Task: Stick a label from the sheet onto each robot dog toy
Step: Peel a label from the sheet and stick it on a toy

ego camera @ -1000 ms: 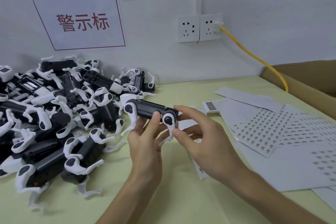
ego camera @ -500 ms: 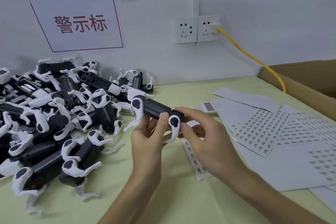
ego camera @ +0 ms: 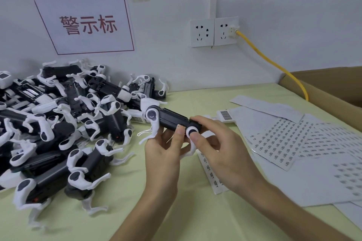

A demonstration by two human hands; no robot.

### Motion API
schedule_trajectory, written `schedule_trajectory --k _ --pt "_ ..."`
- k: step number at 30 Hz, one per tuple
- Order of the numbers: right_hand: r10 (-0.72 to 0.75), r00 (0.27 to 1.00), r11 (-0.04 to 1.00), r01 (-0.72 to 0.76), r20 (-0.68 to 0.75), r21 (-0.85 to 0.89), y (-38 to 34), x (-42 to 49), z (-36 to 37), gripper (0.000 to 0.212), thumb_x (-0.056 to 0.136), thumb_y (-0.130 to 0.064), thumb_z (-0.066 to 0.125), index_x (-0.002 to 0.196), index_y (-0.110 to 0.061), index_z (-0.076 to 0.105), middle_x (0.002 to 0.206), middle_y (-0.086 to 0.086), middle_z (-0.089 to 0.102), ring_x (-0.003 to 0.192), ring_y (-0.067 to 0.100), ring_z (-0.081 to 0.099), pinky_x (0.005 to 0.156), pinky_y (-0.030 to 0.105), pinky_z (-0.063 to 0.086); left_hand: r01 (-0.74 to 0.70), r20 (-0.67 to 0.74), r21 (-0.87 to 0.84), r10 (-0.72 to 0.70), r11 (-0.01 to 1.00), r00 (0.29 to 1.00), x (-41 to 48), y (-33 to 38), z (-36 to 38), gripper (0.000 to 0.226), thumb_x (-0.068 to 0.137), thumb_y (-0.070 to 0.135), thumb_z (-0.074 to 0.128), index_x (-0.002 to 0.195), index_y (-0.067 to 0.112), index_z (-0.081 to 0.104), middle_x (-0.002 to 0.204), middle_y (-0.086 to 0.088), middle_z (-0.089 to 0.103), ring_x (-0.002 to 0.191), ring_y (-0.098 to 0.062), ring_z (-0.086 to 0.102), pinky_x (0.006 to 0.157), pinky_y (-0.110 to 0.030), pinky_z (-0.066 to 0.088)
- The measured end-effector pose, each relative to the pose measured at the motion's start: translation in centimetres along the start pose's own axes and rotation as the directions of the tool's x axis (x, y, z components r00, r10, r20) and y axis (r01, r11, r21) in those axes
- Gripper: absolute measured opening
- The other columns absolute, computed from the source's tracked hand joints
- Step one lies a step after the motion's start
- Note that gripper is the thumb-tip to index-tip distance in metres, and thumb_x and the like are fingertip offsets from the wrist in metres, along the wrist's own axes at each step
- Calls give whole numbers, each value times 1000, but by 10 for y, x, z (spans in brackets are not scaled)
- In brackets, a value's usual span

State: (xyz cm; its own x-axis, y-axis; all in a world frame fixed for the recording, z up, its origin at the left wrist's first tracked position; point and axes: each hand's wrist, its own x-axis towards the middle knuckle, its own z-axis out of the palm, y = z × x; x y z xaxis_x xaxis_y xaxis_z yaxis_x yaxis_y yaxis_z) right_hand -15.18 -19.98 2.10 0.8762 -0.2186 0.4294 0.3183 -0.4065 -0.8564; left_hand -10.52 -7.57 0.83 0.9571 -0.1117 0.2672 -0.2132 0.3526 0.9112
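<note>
While both hands [ego camera: 162, 154] [ego camera: 221, 152] pinch one dog [ego camera: 172, 120], left thumb pressing a label [ego camera: 179, 127] on, the pile [ego camera: 64, 123] at the table's left edge looks mostly unlabeled.

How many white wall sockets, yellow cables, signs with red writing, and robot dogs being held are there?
White wall sockets: 2
Yellow cable: 1
White sign with red writing: 1
Held black-and-white robot dog toy: 1
Total: 5
</note>
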Motion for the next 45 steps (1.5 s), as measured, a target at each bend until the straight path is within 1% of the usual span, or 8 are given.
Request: schedule_trajectory --k 6,11,14,20,29,37,40,45 --pt "-20 1000 1000 20 2 22 -3 -3 4 27 92 -37 71 116 -47 63 106 -9 66 83 5 72 72 10 49 25 -34 -14 -25 1000 999 -3 -2 1 11 103 24 62 103 25 73 104 -6 78 93 -24 75 71 -28 57" --pt "-28 1000 999 28 -2 34 -4 -5 6 29 91 -39 72 117 -47 62 104 -11 67 83 4 72 72 11 50 22 -9 -21 -22 1000 1000 -2 -3 -1 22 108 27 50 109 12 67 106 -11 77 104 -36 72 85 -43 58" --pt "-45 999 998 45 -13 34 -4 -4 4 30 93 -34 72 116 -49 61 106 -9 66 83 4 73 71 10 49 34 30 -41 -33 999 999 0 2 0 12 102 28 61 98 21 69 99 -5 77 95 -27 71 79 -34 57" --pt "-54 998 998 55 -22 30 -2 -2 1 28 94 -34 71 119 -44 64 109 -7 66 84 7 73 72 11 49 63 101 -78 -55 995 993 0 6 -1 18 96 23 63 112 20 71 102 -5 74 91 -18 66 76 -26 52" --pt "-64 997 998 65 35 -8 -3 -4 2 32 99 -32 64 118 -56 57 111 -14 68 90 9 72 78 15 52 -40 -54 -32 38 999 998 2 6 0 28 97 8 64 91 31 79 70 3 68 62 -8 62 58 -14 49" --pt "-53 997 999 54 56 -8 -1 -5 3 32 98 -35 65 129 -42 61 114 -15 68 92 8 72 83 26 55 -29 -165 41 35 999 986 2 7 2 16 76 30 65 86 24 75 65 -1 54 56 -9 51 51 -12 43" --pt "-71 996 997 72 58 -13 -3 -6 3 31 98 -34 66 122 -52 59 112 -16 67 91 9 71 81 25 54 -11 -177 41 18 999 984 3 8 1 9 74 30 63 74 27 72 62 2 57 56 -10 52 49 -12 42" --pt "-72 997 997 72 30 -18 -1 -4 2 31 96 -34 68 124 -47 62 110 -15 66 89 8 72 75 14 51 55 -70 -38 -57 998 996 4 10 -2 8 77 24 65 77 24 73 73 -3 62 71 -17 60 60 -18 51"
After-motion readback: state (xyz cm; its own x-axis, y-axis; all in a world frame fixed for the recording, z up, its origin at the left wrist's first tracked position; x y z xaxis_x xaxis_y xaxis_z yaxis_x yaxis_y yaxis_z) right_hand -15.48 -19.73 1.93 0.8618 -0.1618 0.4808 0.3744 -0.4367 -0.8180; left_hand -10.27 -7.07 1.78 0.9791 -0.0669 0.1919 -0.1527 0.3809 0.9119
